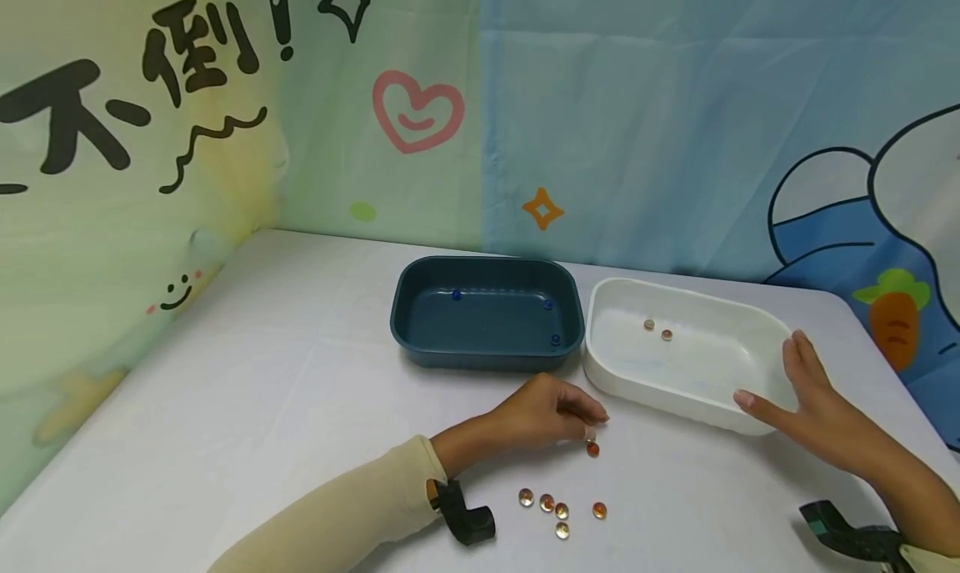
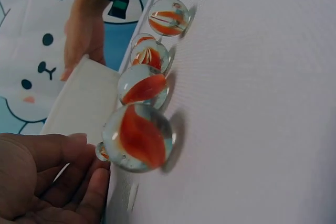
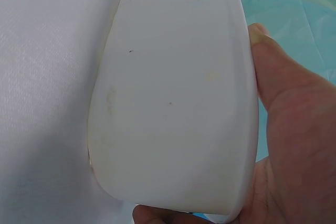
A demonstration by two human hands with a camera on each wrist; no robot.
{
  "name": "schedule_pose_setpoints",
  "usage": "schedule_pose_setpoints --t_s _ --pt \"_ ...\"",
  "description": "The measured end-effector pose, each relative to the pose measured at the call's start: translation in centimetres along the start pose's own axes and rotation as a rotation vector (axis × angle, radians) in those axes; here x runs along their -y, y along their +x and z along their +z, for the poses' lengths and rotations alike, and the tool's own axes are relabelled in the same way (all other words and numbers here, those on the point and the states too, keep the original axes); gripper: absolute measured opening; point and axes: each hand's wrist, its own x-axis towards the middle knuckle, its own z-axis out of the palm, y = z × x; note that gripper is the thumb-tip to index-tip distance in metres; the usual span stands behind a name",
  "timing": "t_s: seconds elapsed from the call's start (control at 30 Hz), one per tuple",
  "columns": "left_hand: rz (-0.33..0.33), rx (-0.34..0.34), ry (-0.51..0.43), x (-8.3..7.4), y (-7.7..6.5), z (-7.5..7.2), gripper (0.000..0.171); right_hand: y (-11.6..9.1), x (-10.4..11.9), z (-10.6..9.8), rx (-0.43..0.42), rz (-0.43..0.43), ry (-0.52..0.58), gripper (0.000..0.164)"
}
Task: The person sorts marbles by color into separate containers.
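Note:
My left hand [image 1: 551, 413] is low over the table beside the white tray, its fingers bent and the tips pinching a glass marble [image 1: 591, 439] that is mostly hidden. An orange-swirled marble [image 1: 592, 449] lies right by these fingertips. Closer to me are several loose clear and orange marbles [image 1: 547, 503]; in the left wrist view they line up, the nearest marble [image 2: 139, 137] looking largest. With thumb and fingers spread across the corner, my right hand [image 1: 825, 414] grips the right end of the white tray [image 1: 678, 404]. Two marbles [image 1: 657, 330] sit inside that tray.
A dark blue tray [image 1: 480, 360] with a few blue marbles [image 1: 547, 304] stands left of the white one, their ends close together. Behind the white-covered table [image 1: 300, 373] hangs a printed curtain [image 1: 637, 123]. Black camera mounts [image 1: 468, 519] are strapped to both wrists.

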Motion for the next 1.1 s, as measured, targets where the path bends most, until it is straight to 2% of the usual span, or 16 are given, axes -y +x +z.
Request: schedule_pose_setpoints --t_s 0.33,0.67,0.9,1.1 --pt "0.001 -0.019 0.017 0.47 0.22 0.45 0.023 -0.07 -0.03 0.19 0.004 0.006 0.002 0.110" --pt "0.039 0.025 0.105 0.36 0.67 0.36 0.021 -0.21 -0.04 0.21 0.009 0.005 0.005 0.110" --pt "0.057 0.033 0.109 0.44 0.69 0.17 0.021 -0.20 0.13 0.06 -0.005 -0.012 -0.005 0.109" --pt "0.085 0.047 0.169 0.31 0.53 -0.12 0.021 -0.18 0.29 -0.09 -0.010 -0.018 -0.011 0.109"
